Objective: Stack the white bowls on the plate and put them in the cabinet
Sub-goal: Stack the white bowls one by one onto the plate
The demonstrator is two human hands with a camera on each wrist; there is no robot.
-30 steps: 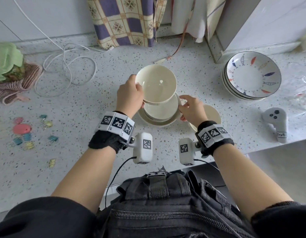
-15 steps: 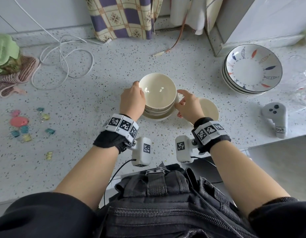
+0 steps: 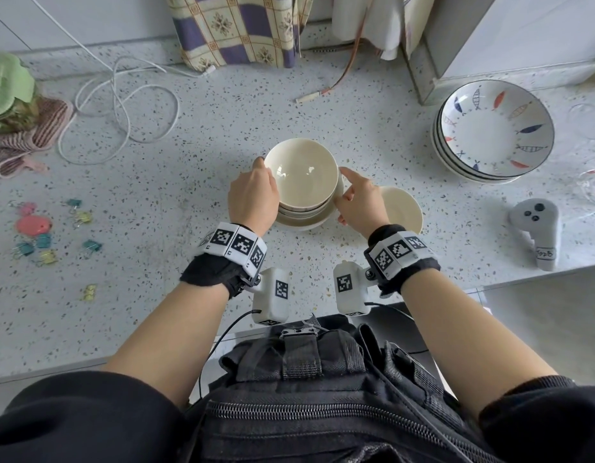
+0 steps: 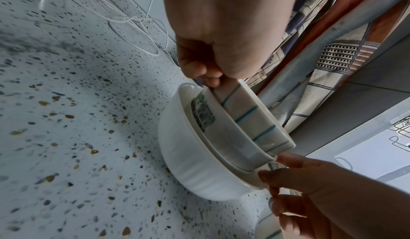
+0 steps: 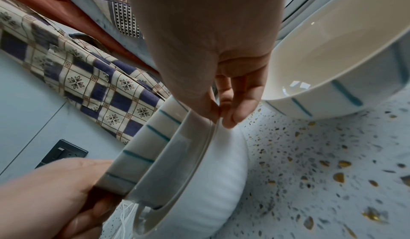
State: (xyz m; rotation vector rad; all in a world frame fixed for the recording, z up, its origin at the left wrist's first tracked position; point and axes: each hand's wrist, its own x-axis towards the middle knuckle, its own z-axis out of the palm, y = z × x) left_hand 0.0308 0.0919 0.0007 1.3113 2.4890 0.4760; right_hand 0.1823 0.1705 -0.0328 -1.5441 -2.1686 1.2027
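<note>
Between the two hands stands a nested stack of glossy cream-white ceramic bowls (image 3: 301,182) on a speckled terrazzo counter (image 3: 156,195). The top bowl (image 4: 255,118) is round and shallow, with short teal vertical stripes on its outer wall; under it sits a plain bowl carrying a printed label (image 4: 203,114), and both rest in the widest, deepest white dish (image 4: 190,157) at the bottom, smooth and rounded.

The left hand (image 3: 253,198) grips the stack's near-left side, fingers curled round the striped bowl's rim, thumb on the inside edge as the left wrist view shows. The right hand (image 3: 361,200) touches the stack's right side with loosely extended fingers; in the right wrist view its fingertips (image 5: 235,114) meet the thin rim of the bottom dish without closing round it.

Just right of the right hand, partly behind it, stands another cream bowl with teal stripes (image 5: 328,64), on its own. Further right of that hand lie a stack of fish-patterned plates (image 3: 494,128) and a grey controller (image 3: 536,228). Beyond both hands hangs a checked cloth (image 3: 236,28). Left of the left hand lie a looped white cable (image 3: 129,105) and coloured binder clips (image 3: 45,235).
</note>
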